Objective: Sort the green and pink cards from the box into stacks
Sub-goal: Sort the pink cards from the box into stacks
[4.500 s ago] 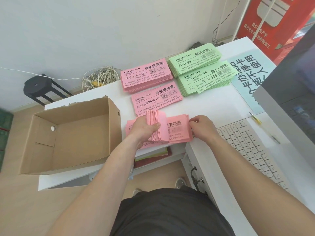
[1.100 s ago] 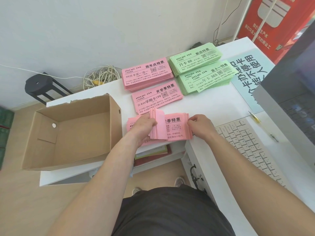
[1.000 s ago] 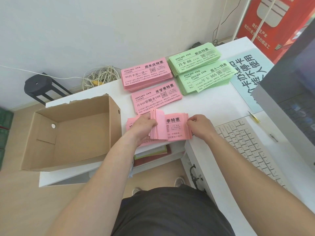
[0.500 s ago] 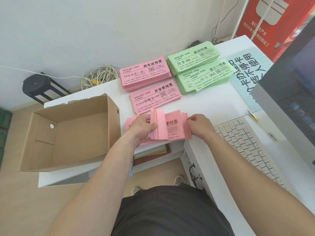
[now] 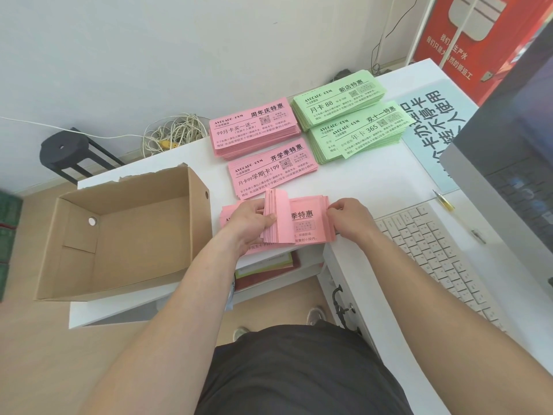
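Note:
A pile of pink cards (image 5: 305,224) lies at the desk's front edge. My left hand (image 5: 250,218) grips a folded-back bundle of these pink cards, standing them on edge. My right hand (image 5: 348,217) pinches the right end of the same pile. Behind it lie two sorted pink stacks, the near pink stack (image 5: 270,170) and the far pink stack (image 5: 254,127). To their right sit two green stacks, the far green stack (image 5: 338,98) and the near green stack (image 5: 362,133). The cardboard box (image 5: 191,223) stands open at the left, with nothing visible inside.
A white keyboard (image 5: 440,250) lies to the right of my hands, with a monitor (image 5: 508,163) beyond it. A blue printed sheet (image 5: 434,115) lies by the green stacks. Coiled cables (image 5: 170,136) and a black stool (image 5: 65,151) are behind the desk.
My left hand has kept leafing through the pink pile, folding back more cards. My right hand stays at the pile's right end. The sorted stacks and box have not moved.

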Demonstrator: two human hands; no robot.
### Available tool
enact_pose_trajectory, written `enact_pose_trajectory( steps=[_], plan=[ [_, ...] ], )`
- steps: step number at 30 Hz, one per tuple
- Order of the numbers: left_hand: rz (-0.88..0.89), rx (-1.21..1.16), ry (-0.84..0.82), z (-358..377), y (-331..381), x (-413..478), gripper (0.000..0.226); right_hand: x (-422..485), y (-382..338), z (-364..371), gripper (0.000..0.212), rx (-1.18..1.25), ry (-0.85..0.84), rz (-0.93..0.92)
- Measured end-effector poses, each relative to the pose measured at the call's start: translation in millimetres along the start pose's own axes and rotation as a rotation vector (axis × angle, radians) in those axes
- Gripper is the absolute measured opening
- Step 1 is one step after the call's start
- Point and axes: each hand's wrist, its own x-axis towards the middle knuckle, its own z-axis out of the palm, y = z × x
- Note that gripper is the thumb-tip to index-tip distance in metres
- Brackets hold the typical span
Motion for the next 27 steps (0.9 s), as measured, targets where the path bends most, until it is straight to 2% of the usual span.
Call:
enact_pose_trajectory(
  steps=[20, 27],
  plan=[
    [-0.018, -0.054, -0.033, 2.7, 10.9, -8.0, 0.031, 2.4, 1.5, 0.1, 0.025, -0.004, -0.007, 0.0],
    [0.011, 0.029, -0.064, 1.0, 16.4, -11.5, 0.024, 3.4, 1.7, -0.4, 0.024, 0.004, -0.01, 0.0]
  ],
)
